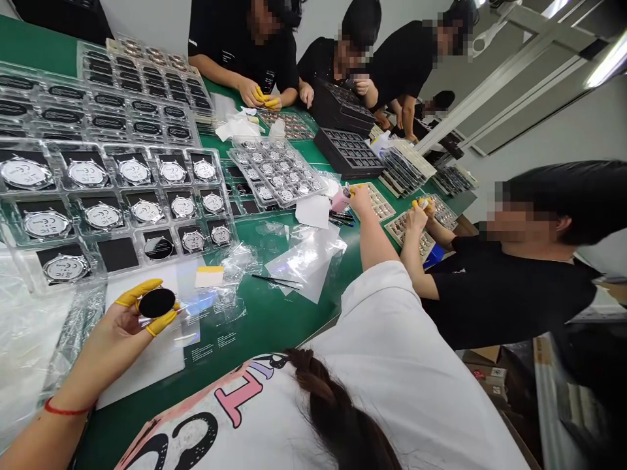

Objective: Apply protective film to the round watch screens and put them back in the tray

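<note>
My left hand [115, 326] is at the lower left, with yellow finger cots on the thumb and a fingertip. It is shut on a round black disc [157, 303], pinched at its edges. Just beyond it stands a clear plastic tray [117, 254] of black pads carrying round silver watch-like parts, and one pad in it is bare. Under my hand lies a white sheet [142, 372]. A strip of yellow-edged paper [209, 277] sits to the right of the disc. My right hand is not in view.
Several more clear trays cover the far left of the green workbench [235, 339]. Fine tweezers [274, 281] lie on it beside clear plastic sheets [306, 264]. A person in a white shirt [386, 339] sits directly in front, and several co-workers in black work around the bench.
</note>
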`<move>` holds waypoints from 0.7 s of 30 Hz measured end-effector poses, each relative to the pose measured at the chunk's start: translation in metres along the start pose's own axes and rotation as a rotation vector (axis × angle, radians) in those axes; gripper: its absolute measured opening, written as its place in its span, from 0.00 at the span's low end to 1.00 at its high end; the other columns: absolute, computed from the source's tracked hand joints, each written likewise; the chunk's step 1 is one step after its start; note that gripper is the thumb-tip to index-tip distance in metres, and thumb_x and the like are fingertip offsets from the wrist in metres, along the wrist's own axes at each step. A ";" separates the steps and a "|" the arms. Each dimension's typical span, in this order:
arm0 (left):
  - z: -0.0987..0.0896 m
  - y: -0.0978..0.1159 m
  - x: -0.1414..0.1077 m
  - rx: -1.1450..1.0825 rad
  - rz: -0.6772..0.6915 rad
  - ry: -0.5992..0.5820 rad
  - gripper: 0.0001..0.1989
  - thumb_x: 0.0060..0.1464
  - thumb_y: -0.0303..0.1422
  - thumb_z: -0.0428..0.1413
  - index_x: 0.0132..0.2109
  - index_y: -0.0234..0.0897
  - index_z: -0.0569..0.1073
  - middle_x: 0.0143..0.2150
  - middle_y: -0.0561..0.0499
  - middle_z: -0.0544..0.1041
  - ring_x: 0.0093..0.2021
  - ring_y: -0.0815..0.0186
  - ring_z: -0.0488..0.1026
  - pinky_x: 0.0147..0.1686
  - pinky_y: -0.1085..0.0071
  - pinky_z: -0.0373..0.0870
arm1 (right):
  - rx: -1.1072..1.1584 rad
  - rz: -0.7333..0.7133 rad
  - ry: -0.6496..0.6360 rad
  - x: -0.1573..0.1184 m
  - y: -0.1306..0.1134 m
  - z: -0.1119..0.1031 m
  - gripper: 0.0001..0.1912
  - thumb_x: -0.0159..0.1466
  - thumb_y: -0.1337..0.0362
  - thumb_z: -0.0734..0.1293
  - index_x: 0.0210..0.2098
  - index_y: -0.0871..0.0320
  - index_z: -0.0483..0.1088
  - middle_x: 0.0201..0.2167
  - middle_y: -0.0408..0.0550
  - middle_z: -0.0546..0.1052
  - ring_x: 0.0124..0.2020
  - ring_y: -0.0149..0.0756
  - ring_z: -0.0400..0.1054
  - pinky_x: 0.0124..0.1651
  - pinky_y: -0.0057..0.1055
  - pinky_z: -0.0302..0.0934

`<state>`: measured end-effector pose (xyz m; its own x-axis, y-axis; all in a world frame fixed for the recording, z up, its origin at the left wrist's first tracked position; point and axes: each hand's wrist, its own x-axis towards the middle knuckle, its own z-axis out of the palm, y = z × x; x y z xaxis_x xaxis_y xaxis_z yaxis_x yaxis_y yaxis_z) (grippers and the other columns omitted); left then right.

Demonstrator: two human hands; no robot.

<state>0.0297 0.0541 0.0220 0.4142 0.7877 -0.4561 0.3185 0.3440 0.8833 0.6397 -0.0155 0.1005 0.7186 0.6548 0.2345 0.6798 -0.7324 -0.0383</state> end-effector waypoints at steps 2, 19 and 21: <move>-0.001 0.001 -0.002 -0.017 0.006 -0.018 0.43 0.30 0.49 0.71 0.56 0.53 0.66 0.44 0.53 0.80 0.52 0.52 0.79 0.65 0.52 0.65 | 0.054 0.051 0.057 -0.004 -0.010 -0.011 0.25 0.61 0.77 0.52 0.52 0.71 0.72 0.49 0.62 0.70 0.47 0.41 0.66 0.53 0.36 0.62; 0.004 -0.017 -0.003 -0.103 0.328 -0.150 0.33 0.40 0.32 0.67 0.53 0.37 0.63 0.36 0.54 0.77 0.36 0.68 0.78 0.38 0.72 0.75 | 0.787 -1.208 0.045 -0.304 -0.288 0.017 0.14 0.69 0.67 0.58 0.44 0.52 0.75 0.43 0.50 0.75 0.44 0.39 0.65 0.46 0.41 0.62; 0.005 -0.016 -0.006 -0.130 0.335 -0.165 0.33 0.40 0.30 0.67 0.53 0.36 0.63 0.34 0.56 0.76 0.34 0.71 0.77 0.37 0.74 0.74 | 0.720 -1.223 0.104 -0.308 -0.299 0.026 0.13 0.69 0.66 0.59 0.42 0.52 0.75 0.43 0.50 0.75 0.45 0.39 0.64 0.46 0.41 0.61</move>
<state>0.0266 0.0412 0.0095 0.6118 0.7781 -0.1424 0.0365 0.1521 0.9877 0.2192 0.0064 0.0147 -0.3588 0.7557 0.5479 0.8022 0.5498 -0.2330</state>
